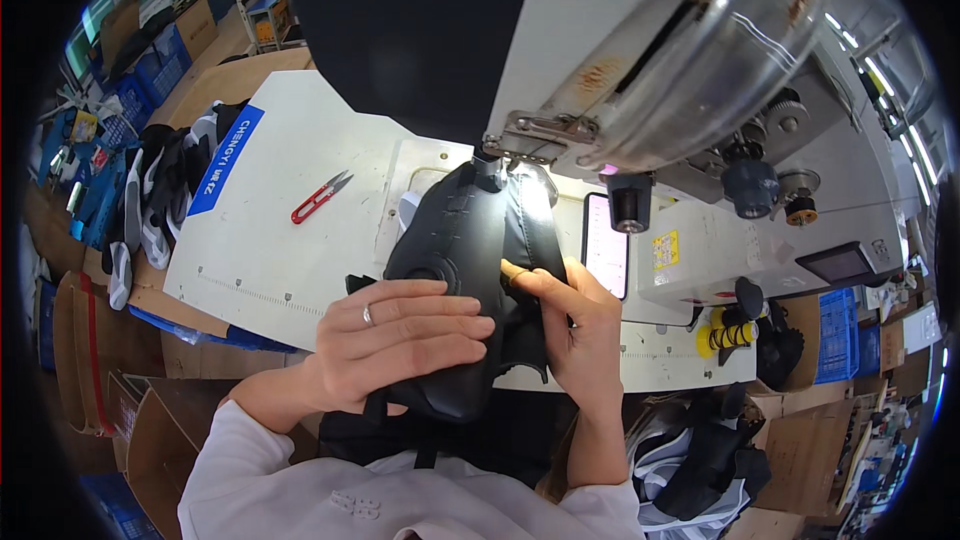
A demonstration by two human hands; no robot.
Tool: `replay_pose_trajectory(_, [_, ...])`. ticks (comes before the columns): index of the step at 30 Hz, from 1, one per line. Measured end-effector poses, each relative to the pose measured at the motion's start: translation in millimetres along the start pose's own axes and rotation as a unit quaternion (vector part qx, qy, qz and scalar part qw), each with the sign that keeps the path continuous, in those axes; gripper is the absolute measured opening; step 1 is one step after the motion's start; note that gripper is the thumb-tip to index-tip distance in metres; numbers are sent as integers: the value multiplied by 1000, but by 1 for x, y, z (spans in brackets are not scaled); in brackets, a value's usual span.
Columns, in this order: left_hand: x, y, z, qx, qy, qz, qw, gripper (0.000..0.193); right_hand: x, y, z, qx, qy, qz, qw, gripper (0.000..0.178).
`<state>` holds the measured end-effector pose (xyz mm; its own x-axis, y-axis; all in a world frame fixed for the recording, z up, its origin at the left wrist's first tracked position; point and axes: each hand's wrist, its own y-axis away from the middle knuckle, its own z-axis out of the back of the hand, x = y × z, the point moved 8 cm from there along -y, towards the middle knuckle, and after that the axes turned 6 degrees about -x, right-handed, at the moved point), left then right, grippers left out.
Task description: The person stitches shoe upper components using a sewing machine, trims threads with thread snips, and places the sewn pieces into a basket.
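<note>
Nearest, the left hand (400,335) lay flat, fingers extended, on a soft black padded leather piece (460,240); the right hand (570,320) pinched its edge, probably limp, light.

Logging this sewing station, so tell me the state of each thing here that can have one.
Left hand: flat, pressing on the black piece.
Right hand: gripping the piece's right edge.
Black piece: under the needle of the sewing machine.
Red snips: lying loose on the white table, blades slightly apart.
</note>
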<state>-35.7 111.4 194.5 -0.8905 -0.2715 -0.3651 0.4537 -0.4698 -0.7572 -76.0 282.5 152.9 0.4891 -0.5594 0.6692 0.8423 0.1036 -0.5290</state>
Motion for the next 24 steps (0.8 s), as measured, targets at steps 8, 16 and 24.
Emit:
replay_pose_trajectory(8, [8, -3, -3, -20, 5, -18, 1000, 40, 0, -9, 2, -23, -34, -10, 999, 35])
replay_pose_trajectory(16, [23, -9, -2, -20, 5, -11, 1000, 45, -5, -25, -1, -32, -5, -2, 999, 38])
replay_pose_trajectory(24, [30, -10, -10, -26, -16, -26, 999, 45, -35, -21, -4, 9, -269, -167, 948, 17])
